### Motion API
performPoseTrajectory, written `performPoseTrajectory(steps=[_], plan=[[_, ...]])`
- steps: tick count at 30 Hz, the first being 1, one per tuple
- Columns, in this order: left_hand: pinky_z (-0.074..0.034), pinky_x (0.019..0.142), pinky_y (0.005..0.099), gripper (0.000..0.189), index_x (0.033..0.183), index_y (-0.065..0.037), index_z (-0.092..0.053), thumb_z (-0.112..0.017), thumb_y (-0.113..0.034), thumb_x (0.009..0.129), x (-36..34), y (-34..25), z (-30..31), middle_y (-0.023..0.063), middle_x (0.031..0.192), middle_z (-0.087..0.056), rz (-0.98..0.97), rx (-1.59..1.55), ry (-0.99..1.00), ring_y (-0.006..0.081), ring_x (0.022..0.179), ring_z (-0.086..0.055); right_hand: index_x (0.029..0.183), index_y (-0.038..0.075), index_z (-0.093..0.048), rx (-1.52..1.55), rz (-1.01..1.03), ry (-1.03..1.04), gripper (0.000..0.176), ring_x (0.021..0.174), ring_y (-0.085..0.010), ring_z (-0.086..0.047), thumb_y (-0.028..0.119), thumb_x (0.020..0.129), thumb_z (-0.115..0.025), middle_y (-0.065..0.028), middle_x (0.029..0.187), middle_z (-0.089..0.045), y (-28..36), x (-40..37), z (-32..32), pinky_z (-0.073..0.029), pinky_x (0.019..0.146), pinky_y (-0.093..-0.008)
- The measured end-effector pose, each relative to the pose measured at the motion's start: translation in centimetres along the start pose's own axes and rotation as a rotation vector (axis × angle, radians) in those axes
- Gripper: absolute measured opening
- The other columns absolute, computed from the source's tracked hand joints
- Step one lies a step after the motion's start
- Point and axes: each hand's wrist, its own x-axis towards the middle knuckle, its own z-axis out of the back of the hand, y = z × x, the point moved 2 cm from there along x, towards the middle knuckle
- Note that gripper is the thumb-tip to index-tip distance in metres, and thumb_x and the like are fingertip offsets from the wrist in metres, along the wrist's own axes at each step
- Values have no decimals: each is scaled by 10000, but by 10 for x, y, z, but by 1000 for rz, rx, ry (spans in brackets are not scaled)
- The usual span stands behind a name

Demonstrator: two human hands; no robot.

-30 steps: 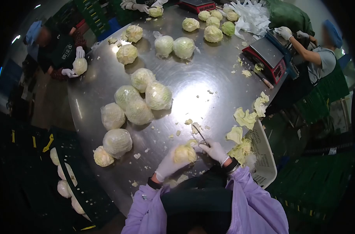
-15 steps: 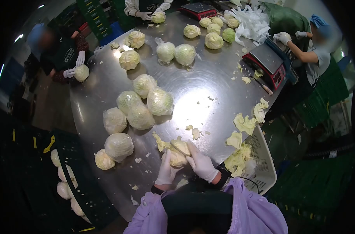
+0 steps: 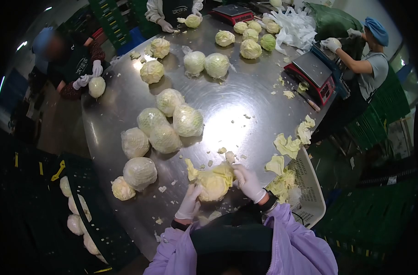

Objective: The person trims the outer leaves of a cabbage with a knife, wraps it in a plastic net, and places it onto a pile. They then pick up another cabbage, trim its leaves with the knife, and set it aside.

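Note:
A pale yellow cabbage [image 3: 215, 187] with loosened outer leaves rests on the metal table in front of me. My left hand [image 3: 189, 203], in a white glove, grips its left side with the fingers closed against it. On the opposite side, my gloved right hand [image 3: 249, 183] pinches an outer cabbage leaf [image 3: 226, 170] that is spread away from the head. Another leaf [image 3: 191, 169] sticks up at the upper left of the cabbage. No blade is visible in my right hand from this angle.
Several wrapped cabbages [image 3: 165, 138] sit left of centre on the table [image 3: 108, 123]. A white basket [image 3: 312, 195] with leaves stands at my right; a dark crate [image 3: 96, 215] with cabbages is at left. A red scale [image 3: 312, 73] and a knife [image 3: 312, 104] lie at upper right. Co-workers stand around.
My right hand has moved right and slightly up, drawing an outer leaf outward. The curved blade seen against the cabbage before is out of sight. My left hand has shifted slightly left.

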Motion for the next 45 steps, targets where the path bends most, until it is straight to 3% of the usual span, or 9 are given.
performPoseTrajectory(steps=[5, 13, 22, 26, 29, 32, 34, 36, 45], plan=[[-436, 1002, 337, 616, 1359, -1, -356, -637, -214, 854, -15, -21, -7, 110, 1316, -484, 43, -9, 179, 207, 1193, -508, 1194, 34, -532, 354, -434, 133, 330, 499, -91, -530, 293, 995, -485, -37, 673, -578, -41, 8, 16, -430, 466, -238], [-425, 972, 317, 537, 1284, 4, -432, -695, -90, 826, -7, -17, -35, 96, 1213, -536, -335, 488, -11, 177, 1103, -527, 1420, 90, -337, -243, 180, 87, 728, 906, -350, -639, 332, 821, -673, -210, 1115, -599, 53, -26, -18, -526, 712, -410], [-420, 989, 338, 763, 1333, -15, -434, -813, -157, 686, -10, -38, -15, 133, 1283, -511, -401, 1019, 45, 230, 1154, -526, 1103, 54, -605, -192, 58, 138, 348, 568, -276, -634, 288, 851, -663, -123, 744, -652, 41, 1, 5, -509, 538, -346], [-411, 1012, 341, 759, 1334, -16, -434, -796, -226, 701, -17, -43, -27, 136, 1301, -511, -92, 383, 219, 255, 1169, -526, 1036, 14, -619, 422, -510, 176, 309, 469, -81, -554, 292, 901, -638, -51, 657, -602, 29, 15, 30, -445, 455, -233], [-393, 1048, 387, 744, 1339, -49, -438, -690, -457, 769, -17, -19, -15, 146, 1281, -536, 143, -183, 234, 244, 1208, -503, 1226, 27, -544, 148, -349, 93, 454, 466, -105, -563, 294, 878, -663, -91, 736, -662, 4, 13, 29, -471, 475, -260], [-382, 1062, 436, 712, 1340, -76, -442, -632, -511, 809, -13, -20, -21, 145, 1292, -531, -346, 998, 314, 269, 1225, -487, 1367, 53, -442, -56, -270, 156, 634, 571, -146, -621, 305, 845, -697, -137, 930, -701, 23, 4, 32, -511, 572, -297], [-401, 1037, 474, 690, 1330, -92, -463, -549, -577, 847, -8, -9, -18, 143, 1292, -533, -337, 818, 176, 301, 1235, -472, 1343, 50, -469, 239, -213, 224, 626, 740, -213, -663, 319, 831, -709, -149, 994, -684, 36, -5, 18, -516, 679, -316], [-451, 984, 459, 680, 1335, -62, -443, -499, -567, 883, -6, -8, -20, 151, 1270, -546, 104, -364, 214, 280, 1189, -515, 1245, 32, -551, 204, -163, 248, 535, 857, -278, -650, 319, 823, -712, -161, 986, -666, 61, -4, 11, -503, 752, -323], [-493, 931, 338, 511, 1254, 5, -477, -516, -398, 942, -22, -55, -43, 126, 1193, -577, -232, 221, 141, 211, 1050, -601, 1055, 22, -632, 113, 105, 134, 307, 717, -297, -657, 267, 871, -635, -170, 780, -641, 70, -4, -5, -513, 656, -357]])
